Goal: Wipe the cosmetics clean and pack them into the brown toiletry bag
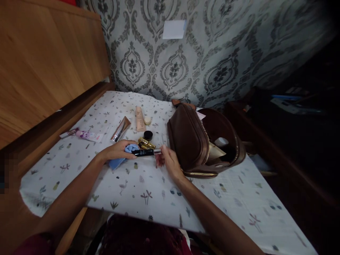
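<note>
A slim black cosmetic tube (144, 152) with a silver end lies level between my hands, above the table. My left hand (118, 150) is closed around a bunched blue cloth (131, 148) and the tube's black end; part of the cloth hangs below the palm. The fingers of my right hand (169, 161) pinch the silver end. Just beyond the tube lie several gold cosmetic pieces (146, 143) and a round black-lidded pot (148, 135). Right of my right hand stands a brown cosmetic bag (187, 140), unzipped, with a white-lidded item (221, 142) inside.
On the patterned tablecloth (148, 184) lie a beige tube (140, 119), a small cream-lidded jar (147, 120), a rose-gold tube (120, 129) and a pink-and-white tube (89, 135). A wooden panel (50, 53) borders the left; a patterned wall (170, 67) rises behind.
</note>
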A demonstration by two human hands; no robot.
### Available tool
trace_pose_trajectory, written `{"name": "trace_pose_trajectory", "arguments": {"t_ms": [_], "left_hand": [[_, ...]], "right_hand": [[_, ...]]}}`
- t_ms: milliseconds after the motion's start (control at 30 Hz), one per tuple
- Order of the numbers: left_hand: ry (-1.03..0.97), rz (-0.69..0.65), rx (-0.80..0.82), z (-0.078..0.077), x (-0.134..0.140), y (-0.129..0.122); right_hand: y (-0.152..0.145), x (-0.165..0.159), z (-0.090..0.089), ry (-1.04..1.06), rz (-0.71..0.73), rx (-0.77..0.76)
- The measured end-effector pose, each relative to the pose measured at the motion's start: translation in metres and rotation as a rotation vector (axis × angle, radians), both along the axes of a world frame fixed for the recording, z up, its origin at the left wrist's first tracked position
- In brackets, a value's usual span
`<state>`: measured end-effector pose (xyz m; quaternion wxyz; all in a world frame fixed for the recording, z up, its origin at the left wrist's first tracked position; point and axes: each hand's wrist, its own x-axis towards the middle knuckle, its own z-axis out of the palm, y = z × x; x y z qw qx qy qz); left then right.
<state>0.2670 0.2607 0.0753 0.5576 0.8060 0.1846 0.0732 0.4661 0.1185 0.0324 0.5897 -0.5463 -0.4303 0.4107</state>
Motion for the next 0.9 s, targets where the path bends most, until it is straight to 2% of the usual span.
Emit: {"name": "trace_pose_trajectory", "arguments": {"t_ms": [133, 267, 400, 633, 900], "left_hand": [[0.023, 0.04, -0.009, 0.0014, -0.0013, -0.0005], [0.028, 0.034, -0.009, 0.0013, -0.0018, -0.0006], [0.02, 0.006, 0.005, -0.0005, -0.0009, -0.0005], [0.027, 0.039, -0.012, -0.0035, -0.0025, 0.0014], [0.006, 0.009, 0.013, -0.0036, -0.001, 0.0015]], "right_hand": [[-0.002, -0.0021, 0.0053, 0.051, 0.001, 0.021], [-0.0015, -0.0019, 0.0039, -0.04, 0.002, 0.043], [-0.0008, 0.0001, -0.0008, -0.138, -0.014, -0.022], [-0.0024, -0.001, 0.0037, -0.036, 0.014, 0.03], [-0.0039, 0.0033, -0.0032, -0.223, 0.015, 0.019]]}}
